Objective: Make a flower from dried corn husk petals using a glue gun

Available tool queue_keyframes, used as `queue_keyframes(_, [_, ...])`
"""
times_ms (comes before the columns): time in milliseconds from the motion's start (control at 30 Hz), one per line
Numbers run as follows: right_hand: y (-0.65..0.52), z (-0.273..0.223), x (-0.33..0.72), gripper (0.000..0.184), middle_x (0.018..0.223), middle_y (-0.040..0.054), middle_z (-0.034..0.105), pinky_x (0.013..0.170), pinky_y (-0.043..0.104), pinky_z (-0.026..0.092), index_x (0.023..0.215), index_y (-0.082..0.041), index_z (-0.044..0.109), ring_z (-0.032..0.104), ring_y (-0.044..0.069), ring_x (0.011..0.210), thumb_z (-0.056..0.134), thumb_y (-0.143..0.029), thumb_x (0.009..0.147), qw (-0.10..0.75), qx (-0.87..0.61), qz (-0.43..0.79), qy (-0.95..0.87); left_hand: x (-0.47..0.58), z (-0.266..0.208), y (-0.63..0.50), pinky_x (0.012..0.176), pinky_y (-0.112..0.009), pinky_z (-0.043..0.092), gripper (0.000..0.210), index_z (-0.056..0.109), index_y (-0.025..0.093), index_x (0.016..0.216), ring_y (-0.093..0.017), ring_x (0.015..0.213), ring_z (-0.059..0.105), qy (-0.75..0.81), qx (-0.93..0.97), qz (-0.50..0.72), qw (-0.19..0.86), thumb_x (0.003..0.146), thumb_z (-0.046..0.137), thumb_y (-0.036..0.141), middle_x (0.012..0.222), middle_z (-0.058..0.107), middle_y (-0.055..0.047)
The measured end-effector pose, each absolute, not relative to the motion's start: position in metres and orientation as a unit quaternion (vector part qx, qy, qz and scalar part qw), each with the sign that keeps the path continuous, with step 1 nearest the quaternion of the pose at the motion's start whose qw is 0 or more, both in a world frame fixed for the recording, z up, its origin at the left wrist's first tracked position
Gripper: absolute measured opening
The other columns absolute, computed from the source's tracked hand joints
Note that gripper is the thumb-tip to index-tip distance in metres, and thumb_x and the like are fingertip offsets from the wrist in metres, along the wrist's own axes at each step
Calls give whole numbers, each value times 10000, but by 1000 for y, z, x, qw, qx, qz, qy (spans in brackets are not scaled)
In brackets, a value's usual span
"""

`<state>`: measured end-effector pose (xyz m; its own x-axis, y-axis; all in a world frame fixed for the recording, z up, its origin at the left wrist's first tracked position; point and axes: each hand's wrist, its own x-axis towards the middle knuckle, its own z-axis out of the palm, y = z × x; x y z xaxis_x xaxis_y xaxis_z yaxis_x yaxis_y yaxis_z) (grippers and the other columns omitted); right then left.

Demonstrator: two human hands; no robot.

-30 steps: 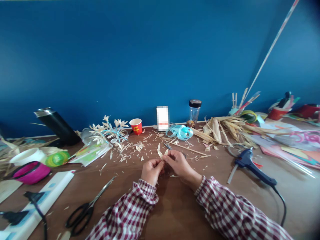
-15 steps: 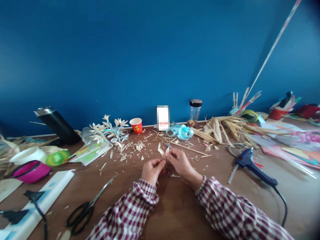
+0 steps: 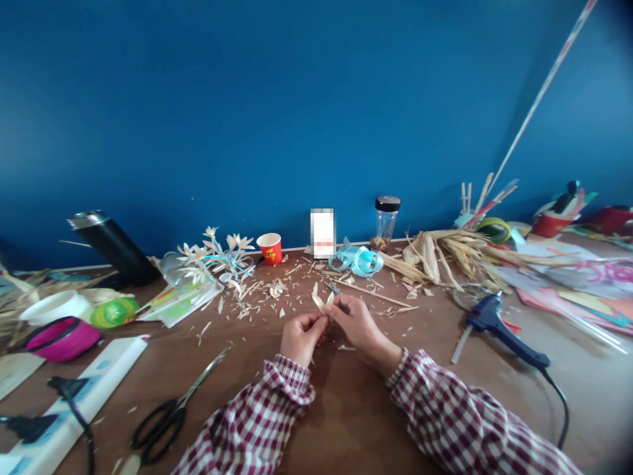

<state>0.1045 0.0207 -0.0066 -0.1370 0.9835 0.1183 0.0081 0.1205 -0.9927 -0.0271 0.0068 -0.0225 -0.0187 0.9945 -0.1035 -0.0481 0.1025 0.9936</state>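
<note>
My left hand [image 3: 302,336] and my right hand [image 3: 360,324] meet over the middle of the table, fingers pinched close together. Between the fingertips stand pale corn husk petals [image 3: 317,298], one tip leaning left and another rising by my right fingers. The lower ends of the petals are hidden in the fingers of both hands. Husk scraps [image 3: 277,289] lie scattered just beyond, along with a thin stick [image 3: 370,291]. A bunch of finished husk flowers [image 3: 217,254] with light blue stems rests at the back left.
Black-handled scissors [image 3: 173,412] and a white power strip [image 3: 99,389] lie at the left, near a black flask [image 3: 116,247]. A red paper cup [image 3: 270,249], blue ribbon [image 3: 357,259] and jar [image 3: 386,221] line the back. At right are dried husks [image 3: 435,254] and a blue glue gun [image 3: 504,333].
</note>
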Motion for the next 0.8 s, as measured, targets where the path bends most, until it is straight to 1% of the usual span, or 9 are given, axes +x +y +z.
queue_keyframes(100, [20,-6,104,305,542,-49,457,454,192,295,644,-157,516,377,75,498,613,-426,751,489,-436,510,-557,-27,-23,7,441,-206,336,313,695,118,651,-88,429,441,520,452,497,528,615,698,429,447,538,5])
queue_keyframes(300, [22,-7,104,359,526,-47,459,428,198,289,655,-160,527,370,74,467,626,-500,717,482,-434,546,-531,-28,-15,5,473,-209,369,251,681,127,630,-86,444,462,499,450,500,547,611,719,375,467,553,13])
queue_keyframes(433, [23,-6,106,359,514,-59,414,426,193,262,703,-147,568,340,68,465,589,-502,754,485,-413,546,-544,-28,-16,7,460,-208,384,264,688,124,658,-79,435,462,489,378,534,577,566,752,362,470,559,16])
queue_keyframes(600, [20,-7,103,312,592,-33,509,461,199,323,758,-149,601,415,84,513,612,-460,748,488,-426,532,-545,-27,-11,7,501,-211,444,300,689,122,653,-78,468,507,489,332,543,596,491,803,348,524,606,9])
queue_keyframes(800, [20,-8,103,274,618,-16,553,498,212,365,737,-151,601,464,99,546,610,-425,754,481,-436,517,-557,-27,-10,5,471,-205,415,286,686,125,659,-82,439,489,507,413,528,542,553,763,380,484,585,18])
